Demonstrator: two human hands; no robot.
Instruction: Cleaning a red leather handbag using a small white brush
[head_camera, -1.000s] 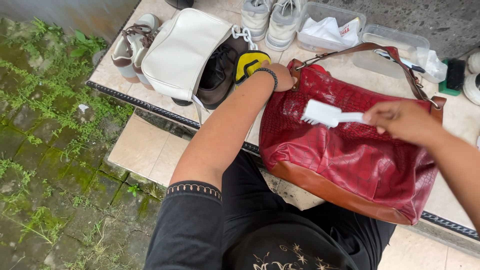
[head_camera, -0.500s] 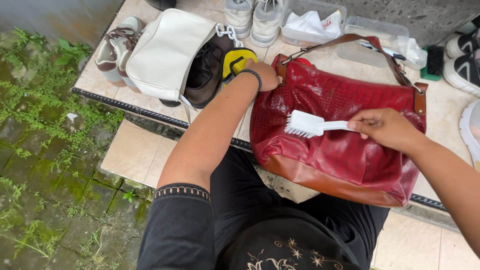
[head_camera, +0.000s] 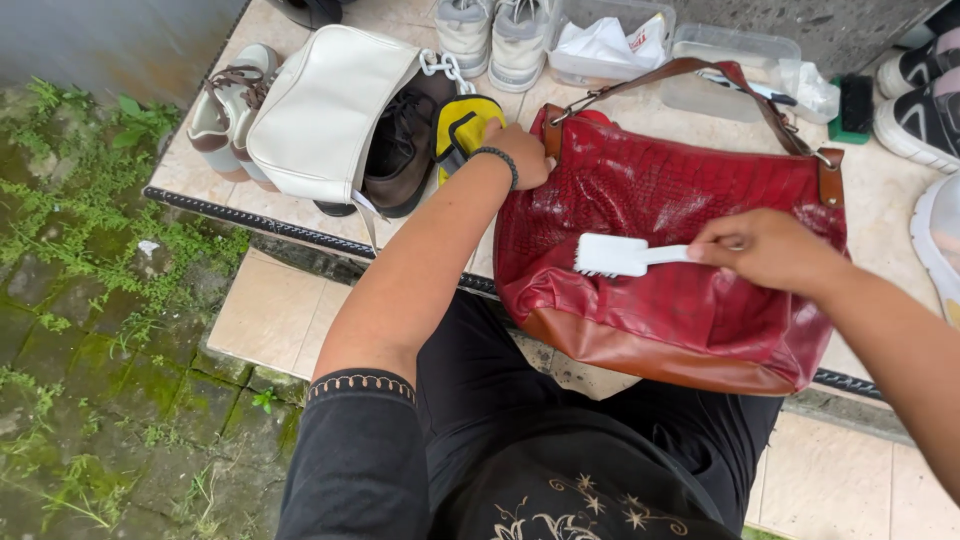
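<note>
Scrubbing: red handbag is lying flat over the tiled ledge's front edge, bristles working its textured face.
Right hand: closing around white brush handle.
Left hand: gripping the bag's upper left corner; steadying there helps firm strokes.
Clear tubs: holding white cloths, at the back edge.

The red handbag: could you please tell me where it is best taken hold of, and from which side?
Probably by the brown strap of the red handbag, reaching from the far side: it arches clear above the top edge, leaving room for fingers, while the bag's wet, glossy front offers no hold.
</note>
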